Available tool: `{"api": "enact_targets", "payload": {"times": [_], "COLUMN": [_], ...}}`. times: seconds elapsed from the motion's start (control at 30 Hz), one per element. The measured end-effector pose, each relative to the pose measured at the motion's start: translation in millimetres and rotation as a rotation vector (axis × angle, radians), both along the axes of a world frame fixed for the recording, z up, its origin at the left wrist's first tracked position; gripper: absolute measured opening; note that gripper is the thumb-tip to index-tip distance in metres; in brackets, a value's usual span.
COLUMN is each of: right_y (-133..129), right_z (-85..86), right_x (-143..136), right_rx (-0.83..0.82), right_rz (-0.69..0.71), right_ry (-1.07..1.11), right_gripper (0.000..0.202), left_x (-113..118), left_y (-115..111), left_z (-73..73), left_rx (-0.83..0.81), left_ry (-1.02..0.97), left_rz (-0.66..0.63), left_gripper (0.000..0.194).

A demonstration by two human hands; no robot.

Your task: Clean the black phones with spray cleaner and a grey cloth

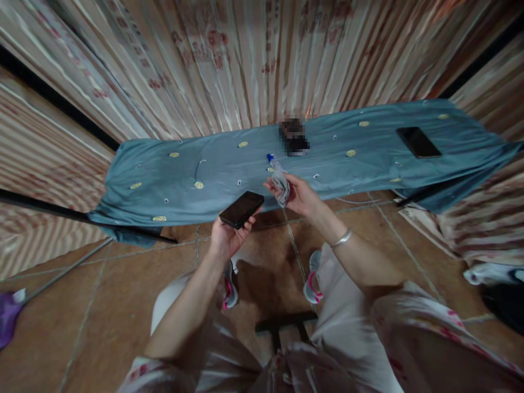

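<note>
My left hand (227,238) is closed around a black smartphone (242,209), its dark screen facing up, just off the near edge of the cloth-covered table. To the right of it, my right hand (300,195) grips a crumpled grey cloth (281,188) between thumb and fingers. Beyond that cloth lies a small clear bottle with a blue cap (271,158), partly hidden by the hand. A second dark smartphone (418,142) rests flat toward the table's right end. Near the table's back edge sits a dark, pixelated object (294,137) whose kind I cannot tell.
A blue-green cloth (221,169) with yellow prints covers the long narrow table. Striped curtains (229,65) hang behind and at both sides, along black frame poles (61,98). Brown floor tiles (98,295) lie below. A purple item (9,319) stands at far left.
</note>
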State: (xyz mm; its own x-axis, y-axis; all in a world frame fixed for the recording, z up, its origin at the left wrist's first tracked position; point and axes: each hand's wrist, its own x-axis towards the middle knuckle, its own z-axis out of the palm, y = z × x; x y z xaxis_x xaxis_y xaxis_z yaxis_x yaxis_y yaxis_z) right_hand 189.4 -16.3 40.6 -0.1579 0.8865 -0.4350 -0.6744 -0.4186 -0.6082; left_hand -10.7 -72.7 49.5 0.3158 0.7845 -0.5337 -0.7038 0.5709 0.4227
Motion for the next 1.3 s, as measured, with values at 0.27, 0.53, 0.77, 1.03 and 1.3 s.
{"api": "enact_targets", "payload": {"times": [0.27,0.53,0.77,1.03,1.3], "right_y": [-7,-6,3,6,-11], "right_z": [3.2,-3.8,-14.7,-15.0,-22.4], "right_x": [-16,-27,-21,-31,-42], "right_rx": [-0.107,0.038,0.536,0.788,1.021], "right_rz": [0.041,0.026,-0.087,-0.105,0.076], "right_ry": [0.242,-0.070,-0.960,-1.318,-1.390], "right_gripper": [0.014,0.032,0.028,0.026,0.043], "left_x": [-2,0,14,23,17], "left_y": [5,6,9,17,25], "left_z": [1.6,3.5,1.2,-3.0,-15.4], "left_rx": [0.010,0.060,0.051,0.090,0.222], "left_ry": [-0.034,0.004,-0.001,0.044,0.133], "left_rz": [0.090,0.141,0.172,0.163,0.148], "left_gripper": [0.061,0.053,0.049,0.043,0.037]}}
